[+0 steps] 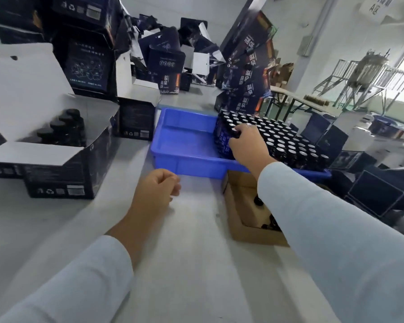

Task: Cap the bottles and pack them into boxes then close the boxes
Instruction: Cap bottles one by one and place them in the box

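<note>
1. my right hand (247, 145): reached into the blue tray (187, 159), fingers curled round one dark bottle (235, 133) at the near-left corner of the bottle block; the grip is closed on it.
2. my left hand (155, 191): hovering over the white table (191, 264) just in front of the tray's near wall, fingers loosely curled, holding nothing.
3. uncapped bottles (287, 143): a dense block of dark bottles with pale open mouths, standing upright, filling the right part of the blue tray; the left part of the tray is bare.
4. open box (56, 150): dark carton at my left on the table, white flaps raised, capped bottles (65, 127) standing inside it.
5. cardboard tray (245, 220): brown, shallow, just in front of the blue tray and under my right forearm; a few dark caps (258, 201) lie in it.
6. stacked boxes (247, 73): dark printed cartons piled behind the tray, some leaning.
7. more open cartons (166, 59): scattered across the far end of the table, flaps up.
</note>
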